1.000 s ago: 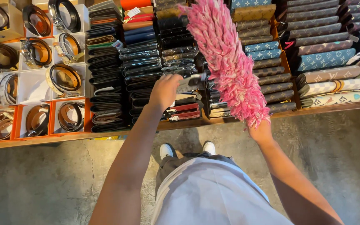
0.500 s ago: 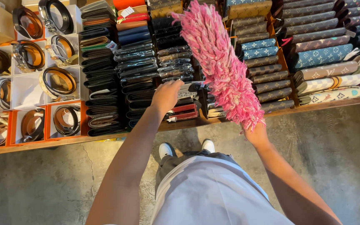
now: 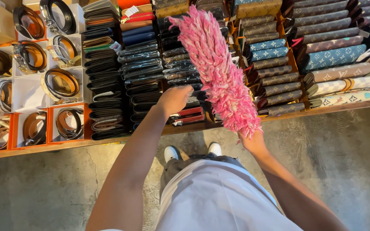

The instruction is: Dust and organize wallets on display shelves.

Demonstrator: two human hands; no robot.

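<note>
Pink duster (image 3: 219,68) gripped by right hand (image 3: 251,139); left hand (image 3: 174,99) curled on wallets (image 3: 180,75).

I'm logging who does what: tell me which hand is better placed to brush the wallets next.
Right, probably. The right hand grips the pink duster at its base, its tuft lying across the wallet rows. The left hand holds no tool; it rests on the black wallets by the shelf's front edge.

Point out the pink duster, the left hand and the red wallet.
pink duster (image 3: 221,70), head view, middle of the fluffy head
left hand (image 3: 174,99), head view, back of the hand
red wallet (image 3: 189,115), head view, its red face
</note>
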